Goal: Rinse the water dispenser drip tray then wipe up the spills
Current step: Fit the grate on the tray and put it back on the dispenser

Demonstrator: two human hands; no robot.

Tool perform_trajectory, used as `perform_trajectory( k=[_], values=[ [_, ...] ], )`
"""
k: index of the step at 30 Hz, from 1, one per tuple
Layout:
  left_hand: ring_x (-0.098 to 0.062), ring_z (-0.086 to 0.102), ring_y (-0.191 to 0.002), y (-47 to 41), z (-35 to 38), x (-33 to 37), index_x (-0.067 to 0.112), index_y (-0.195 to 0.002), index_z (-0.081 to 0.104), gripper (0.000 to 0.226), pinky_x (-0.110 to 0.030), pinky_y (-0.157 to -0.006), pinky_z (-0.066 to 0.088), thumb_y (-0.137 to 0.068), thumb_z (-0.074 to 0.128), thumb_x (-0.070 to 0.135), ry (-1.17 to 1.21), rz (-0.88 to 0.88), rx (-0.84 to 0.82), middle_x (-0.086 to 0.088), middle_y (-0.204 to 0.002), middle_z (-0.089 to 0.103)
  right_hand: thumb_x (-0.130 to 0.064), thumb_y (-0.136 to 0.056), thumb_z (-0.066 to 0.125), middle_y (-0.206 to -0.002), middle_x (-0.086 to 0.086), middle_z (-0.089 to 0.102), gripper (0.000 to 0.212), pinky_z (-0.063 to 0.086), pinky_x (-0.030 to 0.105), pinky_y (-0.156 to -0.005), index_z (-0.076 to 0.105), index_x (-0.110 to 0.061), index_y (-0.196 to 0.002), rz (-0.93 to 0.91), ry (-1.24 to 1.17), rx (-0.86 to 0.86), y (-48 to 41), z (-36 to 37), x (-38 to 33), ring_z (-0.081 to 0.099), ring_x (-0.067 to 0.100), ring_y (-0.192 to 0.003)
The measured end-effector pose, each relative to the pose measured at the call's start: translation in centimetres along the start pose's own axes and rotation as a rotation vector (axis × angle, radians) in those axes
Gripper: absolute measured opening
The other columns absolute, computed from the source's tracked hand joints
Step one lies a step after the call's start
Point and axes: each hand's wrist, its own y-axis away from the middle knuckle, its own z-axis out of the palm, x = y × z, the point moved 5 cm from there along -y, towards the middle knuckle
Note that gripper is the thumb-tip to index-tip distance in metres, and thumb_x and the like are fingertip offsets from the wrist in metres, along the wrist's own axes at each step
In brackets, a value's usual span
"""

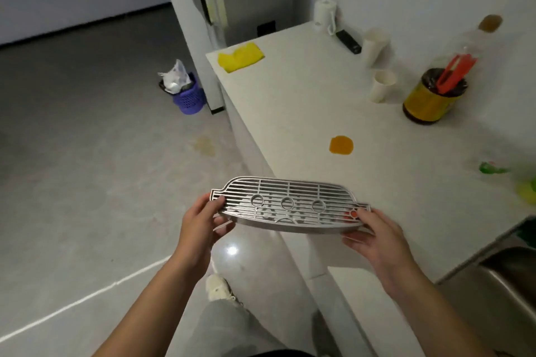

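I hold the grey slatted drip tray [290,206] level in front of me, over the front edge of the white counter [304,101]. My left hand [203,223] grips its left end, thumb on top and fingers underneath. My right hand [374,235] grips its right end the same way, beside a small red float. An orange spill [341,145] lies on the counter beyond the tray. A fainter yellowish spill [205,145] stains the floor by the counter's side. A yellow cloth [240,57] rests on the counter's far left corner.
A steel sink [510,275] opens at the right edge. On the counter stand a yellow jar [429,101] holding red utensils, two white cups [383,86], a plastic bottle [470,38], a paper roll [324,13] and a black remote [348,40]. A purple bin [188,95] sits on the floor.
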Motion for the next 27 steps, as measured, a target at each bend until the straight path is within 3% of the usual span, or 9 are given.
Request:
perform_trajectory(
  k=[4,9,12,18,24,27],
  values=[
    [-0.026,0.077,-0.097,-5.5,-7.3,3.8,0.016,-0.119,0.072,0.021,-0.038,-0.085,0.064,-0.103,0.058,0.019,0.037,0.034,0.058,-0.012,-0.115,0.079,-0.020,-0.103,0.057,-0.105,0.012,0.080,0.023,0.060,0.040,-0.076,0.073,-0.010,-0.116,-0.020,0.085,-0.079,-4.2,10.7,-0.4,0.078,0.026,-0.090],
    [-0.020,0.075,-0.088,-13.1,-15.2,9.7,0.016,-0.117,0.071,0.020,-0.042,-0.089,0.062,-0.102,0.058,0.019,0.045,0.055,0.099,-0.011,-0.111,0.079,-0.020,-0.102,0.057,-0.106,0.018,0.079,0.021,0.059,0.040,-0.077,0.074,-0.011,-0.111,-0.008,0.121,-0.134,-9.1,23.5,-1.3,0.077,0.023,-0.084],
    [-0.019,0.075,-0.089,-17.5,-18.8,13.4,0.018,-0.116,0.071,0.019,-0.042,-0.090,0.061,-0.102,0.058,0.019,0.048,0.040,0.132,-0.008,-0.107,0.080,-0.024,-0.101,0.058,-0.108,0.014,0.079,0.022,0.058,0.041,-0.080,0.074,-0.013,-0.113,0.002,0.154,-0.163,-11.5,30.1,-2.4,0.078,0.026,-0.092],
    [-0.020,0.071,-0.082,-28.4,-23.2,19.9,0.019,-0.116,0.072,0.020,-0.042,-0.089,0.058,-0.100,0.060,0.021,0.033,0.041,0.154,-0.006,-0.102,0.079,-0.026,-0.100,0.061,-0.110,0.011,0.079,0.021,0.059,0.040,-0.078,0.073,-0.017,-0.115,-0.002,0.170,-0.197,-19.0,41.3,-4.8,0.077,0.030,-0.100],
    [-0.014,0.066,-0.070,-41.4,-25.1,26.6,0.019,-0.118,0.072,0.022,-0.037,-0.082,0.061,-0.098,0.063,0.023,0.006,0.062,0.178,-0.005,-0.098,0.078,-0.026,-0.102,0.057,-0.109,0.004,0.080,0.020,0.062,0.033,-0.070,0.074,-0.036,-0.107,0.003,0.126,-0.214,-29.8,52.0,-7.6,0.077,0.024,-0.097],
    [-0.013,0.064,-0.064,-47.6,-25.0,30.5,0.020,-0.116,0.073,0.021,-0.038,-0.082,0.059,-0.098,0.063,0.023,0.003,0.067,0.186,-0.005,-0.095,0.077,-0.026,-0.103,0.056,-0.109,0.003,0.080,0.021,0.062,0.033,-0.070,0.074,-0.035,-0.108,0.031,0.109,-0.224,-34.5,56.5,-9.6,0.078,0.025,-0.095]
  ],
)
